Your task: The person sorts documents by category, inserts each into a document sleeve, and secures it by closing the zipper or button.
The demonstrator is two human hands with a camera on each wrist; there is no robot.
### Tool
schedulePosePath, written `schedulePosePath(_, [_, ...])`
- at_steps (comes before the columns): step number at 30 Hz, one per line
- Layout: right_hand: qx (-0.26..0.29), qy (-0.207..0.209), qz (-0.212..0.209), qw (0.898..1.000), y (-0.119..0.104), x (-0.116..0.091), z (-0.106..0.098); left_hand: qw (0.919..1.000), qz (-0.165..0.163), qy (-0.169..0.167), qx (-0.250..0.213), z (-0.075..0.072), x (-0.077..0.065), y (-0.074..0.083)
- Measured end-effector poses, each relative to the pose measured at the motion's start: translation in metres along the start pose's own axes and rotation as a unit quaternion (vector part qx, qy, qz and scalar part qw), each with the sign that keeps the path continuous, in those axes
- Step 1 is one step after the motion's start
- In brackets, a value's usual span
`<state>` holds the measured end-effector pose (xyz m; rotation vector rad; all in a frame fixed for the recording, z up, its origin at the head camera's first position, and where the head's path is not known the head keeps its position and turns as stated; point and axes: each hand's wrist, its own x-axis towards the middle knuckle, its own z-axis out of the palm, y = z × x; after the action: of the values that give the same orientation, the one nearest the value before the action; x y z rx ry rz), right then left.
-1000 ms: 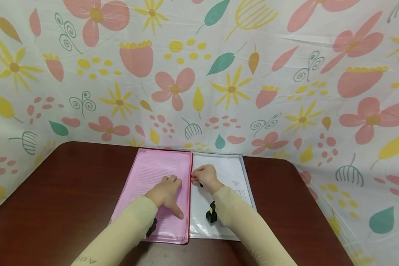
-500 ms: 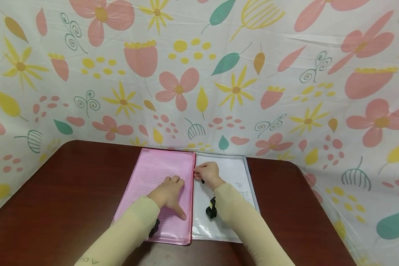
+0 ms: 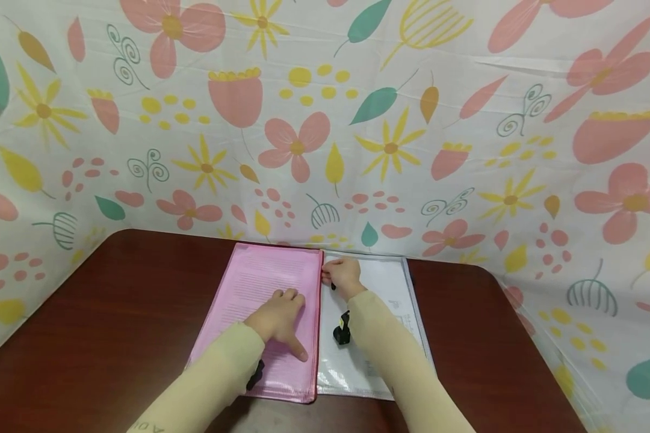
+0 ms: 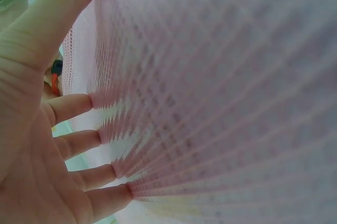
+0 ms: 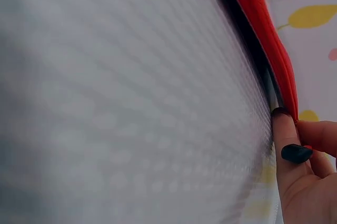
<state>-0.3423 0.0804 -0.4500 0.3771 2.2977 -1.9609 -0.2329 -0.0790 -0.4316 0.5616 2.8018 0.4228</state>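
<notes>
A pink mesh zipper pouch point(image 3: 271, 258) with a printed sheet inside lies flat on the table, a red zipper point(image 3: 318, 343) along its right side. My left hand point(image 3: 281, 319) rests on it with fingers spread; in the left wrist view its fingertips point(image 4: 108, 174) press the mesh. Near the zipper's far end, my right hand point(image 3: 343, 276) pinches the zipper pull, whose dark tab point(image 5: 296, 153) sticks out between the fingers in the right wrist view. There the red zipper edge point(image 5: 274, 50) is lifted, with a dark gap beside it. The pinched slider itself is hidden.
A white-grey mesh pouch point(image 3: 381, 276) holding a printed sheet lies against the pink one, under my right forearm. Both are on a dark brown table point(image 3: 151, 288). A flower-patterned cloth point(image 3: 325, 120) hangs behind the table. Black wrist devices point(image 3: 342, 329) sit at both cuffs.
My right hand has slid away from me along the red zipper, toward the pouch's far edge. The left hand stays in place on the pink pouch. The head view has shifted slightly.
</notes>
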Motion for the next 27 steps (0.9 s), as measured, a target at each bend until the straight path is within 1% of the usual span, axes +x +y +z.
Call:
schedulePosePath(5, [0.016,0.013,0.001,1.0,-0.003,0.008,0.001,1.0,-0.002,0.0,-0.003,0.001,0.001,0.0])
schedulePosePath(13, [0.039,0.036,0.006,0.999,-0.007,0.019,0.006,1.0,0.001,0.0,-0.005,-0.001,-0.002,0.001])
schedulePosePath(21, [0.066,0.042,-0.017,0.997,-0.013,0.031,0.013,0.9999,-0.007,0.004,-0.008,-0.002,-0.002,0.001])
schedulePosePath(27, [0.061,0.045,-0.027,0.997,-0.018,0.034,0.011,0.9999,-0.008,0.006,-0.008,0.0,0.0,0.001])
